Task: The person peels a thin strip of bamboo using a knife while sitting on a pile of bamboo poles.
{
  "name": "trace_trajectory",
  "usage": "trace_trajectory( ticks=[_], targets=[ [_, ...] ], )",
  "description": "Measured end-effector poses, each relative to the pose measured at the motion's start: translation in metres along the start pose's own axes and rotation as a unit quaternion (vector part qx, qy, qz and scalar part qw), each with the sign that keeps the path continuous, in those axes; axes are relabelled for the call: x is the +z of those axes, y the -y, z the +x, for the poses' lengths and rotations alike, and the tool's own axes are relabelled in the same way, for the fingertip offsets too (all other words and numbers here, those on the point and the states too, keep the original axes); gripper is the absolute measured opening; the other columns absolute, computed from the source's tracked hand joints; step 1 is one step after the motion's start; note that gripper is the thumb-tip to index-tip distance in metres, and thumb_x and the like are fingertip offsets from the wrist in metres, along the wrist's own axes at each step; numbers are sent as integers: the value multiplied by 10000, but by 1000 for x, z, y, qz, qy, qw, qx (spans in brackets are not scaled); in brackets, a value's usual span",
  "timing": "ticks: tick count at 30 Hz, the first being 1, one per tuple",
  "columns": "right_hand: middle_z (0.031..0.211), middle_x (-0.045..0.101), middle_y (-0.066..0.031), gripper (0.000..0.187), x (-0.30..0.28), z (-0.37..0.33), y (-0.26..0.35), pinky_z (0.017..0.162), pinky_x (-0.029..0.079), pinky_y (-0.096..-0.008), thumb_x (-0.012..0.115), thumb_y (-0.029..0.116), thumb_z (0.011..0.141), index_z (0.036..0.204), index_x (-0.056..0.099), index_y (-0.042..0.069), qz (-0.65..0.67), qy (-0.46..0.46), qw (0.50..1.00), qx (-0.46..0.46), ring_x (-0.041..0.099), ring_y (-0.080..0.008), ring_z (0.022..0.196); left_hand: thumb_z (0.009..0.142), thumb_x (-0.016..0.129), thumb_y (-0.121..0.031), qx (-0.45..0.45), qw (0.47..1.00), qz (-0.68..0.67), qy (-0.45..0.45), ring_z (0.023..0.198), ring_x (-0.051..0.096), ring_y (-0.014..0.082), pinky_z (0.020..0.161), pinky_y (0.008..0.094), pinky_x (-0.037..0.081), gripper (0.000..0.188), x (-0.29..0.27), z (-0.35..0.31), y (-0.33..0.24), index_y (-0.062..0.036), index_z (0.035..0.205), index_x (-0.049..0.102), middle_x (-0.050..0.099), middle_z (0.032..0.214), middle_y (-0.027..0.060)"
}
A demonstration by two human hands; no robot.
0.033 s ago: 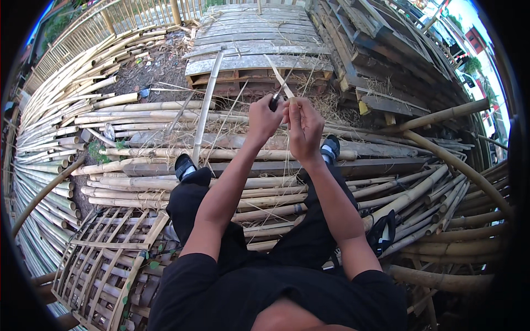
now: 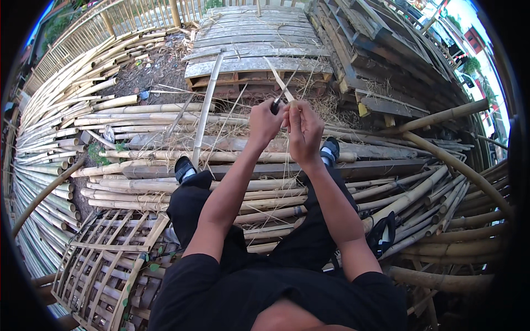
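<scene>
My left hand (image 2: 265, 122) is closed around the dark handle of a knife (image 2: 275, 105), whose thin blade points up and crosses in front of a bamboo strip. Close beside it, my right hand (image 2: 305, 126) pinches that pale bamboo strip (image 2: 279, 80) between thumb and fingers. The strip's far end reaches up toward the wooden pallet. Both hands nearly touch in front of me, above the bamboo poles. My fingers hide most of the knife handle and the held part of the strip.
A long split bamboo piece (image 2: 208, 105) leans against a wooden pallet (image 2: 256, 65). More pallets (image 2: 381, 71) are stacked at the right. Bamboo poles (image 2: 49, 149) lie under and around my feet. A woven bamboo lattice (image 2: 105, 270) stands at lower left, and thick poles (image 2: 458, 165) cross at right.
My left hand and the knife have shifted very slightly. My right hand and the bamboo strip stay almost in place.
</scene>
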State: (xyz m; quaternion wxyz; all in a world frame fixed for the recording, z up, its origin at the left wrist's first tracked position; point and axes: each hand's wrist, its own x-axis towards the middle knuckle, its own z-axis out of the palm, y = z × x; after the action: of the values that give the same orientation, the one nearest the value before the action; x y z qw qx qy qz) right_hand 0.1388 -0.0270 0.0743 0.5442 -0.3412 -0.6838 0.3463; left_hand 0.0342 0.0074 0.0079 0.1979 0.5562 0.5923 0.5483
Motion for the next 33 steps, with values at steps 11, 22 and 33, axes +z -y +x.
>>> trace_trajectory(
  ticks=[11, 22, 33],
  targets=[
    [669, 507, -18, 228, -8, -6, 2, 504, 362, -194, 392, 183, 971, 871, 501, 9, 12, 11, 1000, 11, 484, -54, 579, 810, 558, -186, -91, 994, 12, -59, 527, 554, 368, 496, 439, 402, 208, 39, 5, 35, -8, 702, 572, 547, 563, 189],
    [743, 516, -71, 313, -14, -9, -2, 537, 390, -214, 302, 269, 987, 867, 452, 21, -67, 24, 997, -11, 494, -99, 620, 824, 552, -182, -60, 990, 108, -69, 555, 559, 384, 500, 484, 402, 168, 49, 4, 63, -35, 749, 524, 556, 585, 188],
    [870, 530, -105, 286, -4, 0, -2, 641, 400, -246, 301, 232, 984, 935, 461, 0, 101, 53, 992, 44, 490, -120, 753, 836, 541, -108, -66, 994, -13, -90, 455, 498, 288, 452, 383, 359, 176, 54, 4, 76, 5, 713, 484, 489, 519, 162]
  ],
)
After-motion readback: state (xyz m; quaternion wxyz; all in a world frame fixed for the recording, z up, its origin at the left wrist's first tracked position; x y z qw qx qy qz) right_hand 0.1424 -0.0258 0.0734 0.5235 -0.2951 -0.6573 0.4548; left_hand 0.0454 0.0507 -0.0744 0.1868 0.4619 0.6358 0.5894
